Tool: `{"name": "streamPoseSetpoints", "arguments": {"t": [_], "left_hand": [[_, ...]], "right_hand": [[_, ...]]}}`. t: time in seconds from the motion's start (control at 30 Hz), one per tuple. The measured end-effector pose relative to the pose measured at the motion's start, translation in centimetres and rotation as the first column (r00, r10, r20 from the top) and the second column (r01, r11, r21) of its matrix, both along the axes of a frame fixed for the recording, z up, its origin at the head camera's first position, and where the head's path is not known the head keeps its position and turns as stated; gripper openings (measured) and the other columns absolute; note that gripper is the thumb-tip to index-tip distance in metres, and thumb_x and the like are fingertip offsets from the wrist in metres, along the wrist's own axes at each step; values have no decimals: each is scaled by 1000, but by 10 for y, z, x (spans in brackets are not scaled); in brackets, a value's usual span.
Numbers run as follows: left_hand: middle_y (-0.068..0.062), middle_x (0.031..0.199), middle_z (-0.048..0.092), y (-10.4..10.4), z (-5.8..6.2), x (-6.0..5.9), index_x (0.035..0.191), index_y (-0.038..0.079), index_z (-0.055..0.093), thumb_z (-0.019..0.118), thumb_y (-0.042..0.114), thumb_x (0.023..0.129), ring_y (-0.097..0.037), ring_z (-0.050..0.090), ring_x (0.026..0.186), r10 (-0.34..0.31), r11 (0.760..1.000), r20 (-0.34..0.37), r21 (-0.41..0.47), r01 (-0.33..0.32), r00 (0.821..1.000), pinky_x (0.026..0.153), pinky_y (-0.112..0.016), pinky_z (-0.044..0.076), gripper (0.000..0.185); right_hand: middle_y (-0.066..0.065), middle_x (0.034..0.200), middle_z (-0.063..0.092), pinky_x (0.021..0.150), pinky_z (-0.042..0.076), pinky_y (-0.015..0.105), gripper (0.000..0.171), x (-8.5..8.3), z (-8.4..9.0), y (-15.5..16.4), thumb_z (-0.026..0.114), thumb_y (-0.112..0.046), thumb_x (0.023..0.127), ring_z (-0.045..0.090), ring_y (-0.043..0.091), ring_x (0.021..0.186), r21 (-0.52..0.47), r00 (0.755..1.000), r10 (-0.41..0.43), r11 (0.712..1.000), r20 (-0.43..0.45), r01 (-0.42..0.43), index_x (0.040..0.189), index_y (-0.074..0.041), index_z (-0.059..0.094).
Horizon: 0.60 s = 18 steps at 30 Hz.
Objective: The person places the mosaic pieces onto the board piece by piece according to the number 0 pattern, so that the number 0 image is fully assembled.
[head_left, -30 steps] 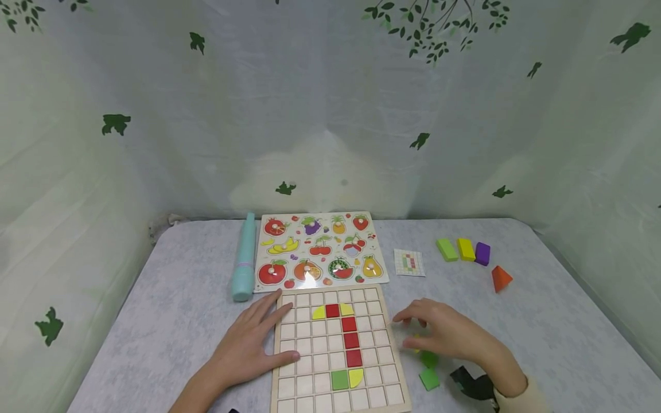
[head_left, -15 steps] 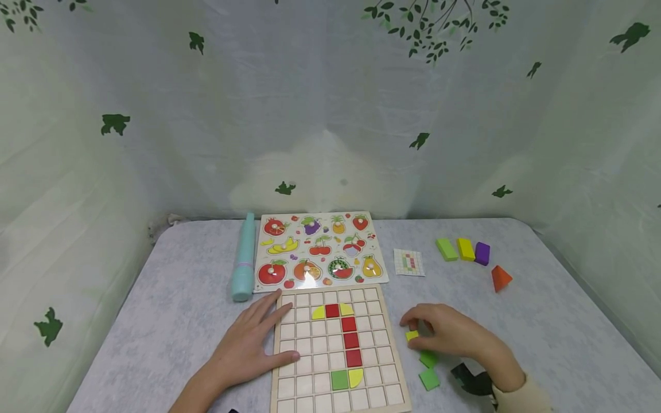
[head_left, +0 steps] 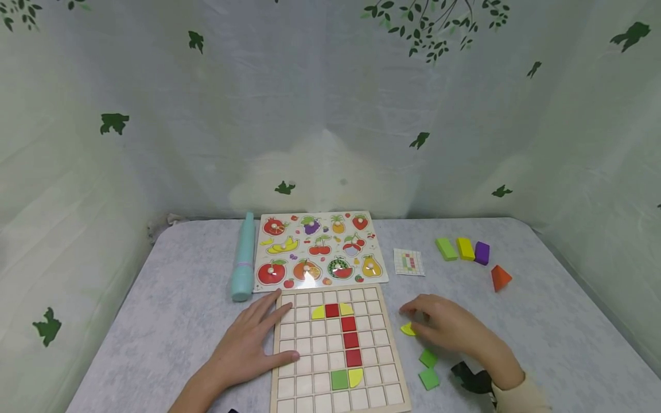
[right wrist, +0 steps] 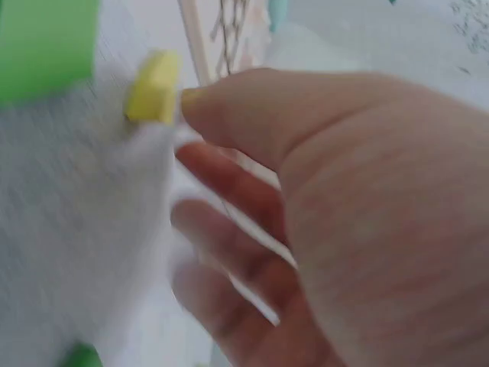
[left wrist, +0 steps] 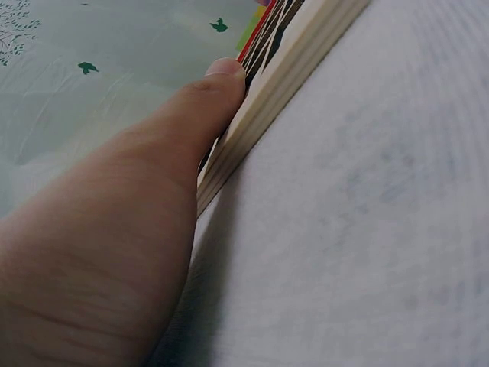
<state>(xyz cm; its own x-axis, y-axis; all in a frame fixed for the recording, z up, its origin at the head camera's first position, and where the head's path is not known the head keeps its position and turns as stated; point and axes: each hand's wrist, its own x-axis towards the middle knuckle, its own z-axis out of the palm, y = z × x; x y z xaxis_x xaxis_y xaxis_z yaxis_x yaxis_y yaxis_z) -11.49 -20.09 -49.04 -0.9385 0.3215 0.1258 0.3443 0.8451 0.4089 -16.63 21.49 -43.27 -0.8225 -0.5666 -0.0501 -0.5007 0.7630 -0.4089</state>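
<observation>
- Yellow piece (head_left: 408, 329): lies on the table (head_left: 542, 321) at the thumb tip of the right hand (head_left: 448, 328), just right of the grid board (head_left: 338, 350). In the right wrist view the yellow piece (right wrist: 153, 87) sits at the thumb tip; contact cannot be confirmed, as the frame is blurred.
- Right hand: fingers loosely extended over the table, nothing enclosed.
- Two green squares (head_left: 428, 369): on the table just beneath the right hand's wrist side, beside a black piece (head_left: 472, 380).
- Left hand (head_left: 248, 344): flat, fingers straight, resting on the board's left edge; the thumb (left wrist: 206, 107) presses against the board rim.
- Grid board: holds red squares in a column, with yellow quarter pieces and one green square.
- Beyond the left hand: fruit puzzle (head_left: 317, 249) and teal tube (head_left: 244, 258).
- Beyond the right hand: pattern card (head_left: 409, 262); further right, green, yellow and purple blocks (head_left: 463, 250) and an orange cone (head_left: 500, 277).
</observation>
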Motion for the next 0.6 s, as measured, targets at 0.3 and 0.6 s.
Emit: {"name": "streamPoseSetpoints", "arguments": {"t": [0.3, 0.6], "left_hand": [[-5, 167, 34, 0, 1, 0, 153, 22, 52, 62, 84, 79, -30, 35, 150, 1, 1000, 6, 3, -1, 1000, 116, -60, 38, 97], [-6, 166, 35, 0, 1, 0, 153, 22, 52, 63, 84, 78, -30, 35, 150, 2, 1000, -1, 3, -2, 1000, 116, -60, 38, 97]], "right_hand": [[-16, 113, 69, 80, 55, 26, 33, -4, 4, 6, 80, -22, 91, 56, 1, 90, -52, 978, 102, 994, 182, -94, 123, -25, 75], [-21, 105, 65, 77, 52, 23, 32, 2, 2, -2, 77, -34, 93, 56, 2, 87, -62, 982, 89, 995, 164, -79, 124, -27, 75]]}}
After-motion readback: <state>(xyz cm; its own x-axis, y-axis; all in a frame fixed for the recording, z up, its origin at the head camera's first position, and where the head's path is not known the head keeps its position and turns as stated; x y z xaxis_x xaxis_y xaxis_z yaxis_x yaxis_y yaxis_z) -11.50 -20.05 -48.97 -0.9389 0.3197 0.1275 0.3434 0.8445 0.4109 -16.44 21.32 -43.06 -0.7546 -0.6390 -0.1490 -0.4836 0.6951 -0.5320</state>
